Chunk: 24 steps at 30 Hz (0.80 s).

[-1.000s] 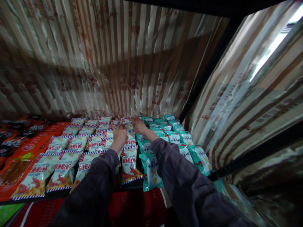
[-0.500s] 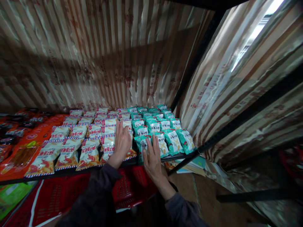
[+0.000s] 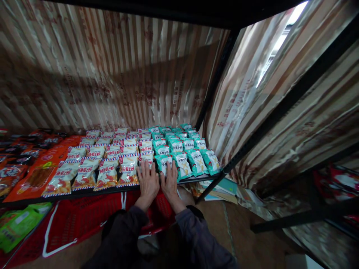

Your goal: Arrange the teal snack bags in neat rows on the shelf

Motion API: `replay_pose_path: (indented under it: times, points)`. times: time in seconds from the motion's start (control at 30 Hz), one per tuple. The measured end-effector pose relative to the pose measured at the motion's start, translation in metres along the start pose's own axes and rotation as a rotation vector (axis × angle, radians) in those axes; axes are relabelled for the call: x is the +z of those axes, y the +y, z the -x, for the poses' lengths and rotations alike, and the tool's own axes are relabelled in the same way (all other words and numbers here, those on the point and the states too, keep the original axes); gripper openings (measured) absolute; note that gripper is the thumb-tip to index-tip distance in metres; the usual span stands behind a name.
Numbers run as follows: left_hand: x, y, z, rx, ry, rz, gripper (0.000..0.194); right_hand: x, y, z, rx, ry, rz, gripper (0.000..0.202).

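My left hand lies with fingers extended over the front of a white snack bag with a striped edge. Beside it my right hand rests, fingers stretched out, against the front teal snack bag. Both palms face down toward the shelf edge, and neither hand grips anything. Rows of white-and-orange snack bags spread to the left. Rows of teal snack bags stand to the right, leaning back one behind another. The lower parts of the bags under my hands are hidden.
Orange packets and dark packets fill the shelf's left end. Red baskets with white handles sit below, near a green packet. A black shelf post rises at the back right corner, before striped curtains.
My left hand has moved down from the upper white bags to the front row. My right hand has shifted slightly left, closer to it. The camera view has shifted too.
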State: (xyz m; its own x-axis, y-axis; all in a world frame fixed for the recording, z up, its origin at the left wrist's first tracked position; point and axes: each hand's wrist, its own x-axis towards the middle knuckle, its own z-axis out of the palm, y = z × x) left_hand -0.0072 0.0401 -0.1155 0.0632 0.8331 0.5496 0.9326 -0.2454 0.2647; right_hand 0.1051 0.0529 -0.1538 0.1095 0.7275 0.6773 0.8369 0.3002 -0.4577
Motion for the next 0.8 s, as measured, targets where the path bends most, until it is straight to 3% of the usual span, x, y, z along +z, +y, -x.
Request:
replay_pose_path:
  times: [0.1,0.3,0.8]
  points:
    - [0.0,-0.003,0.001,-0.049,0.035,0.0,0.048,0.001,0.002,-0.001,-0.009,0.01,-0.02,0.054]
    - [0.012,-0.015,0.01,0.017,0.027,0.006,0.051,0.005,-0.002,-0.006,-0.008,0.059,-0.016,0.052]
    - [0.013,-0.024,0.011,0.04,-0.007,-0.019,0.043,0.005,0.005,-0.008,-0.005,-0.014,0.013,0.053]
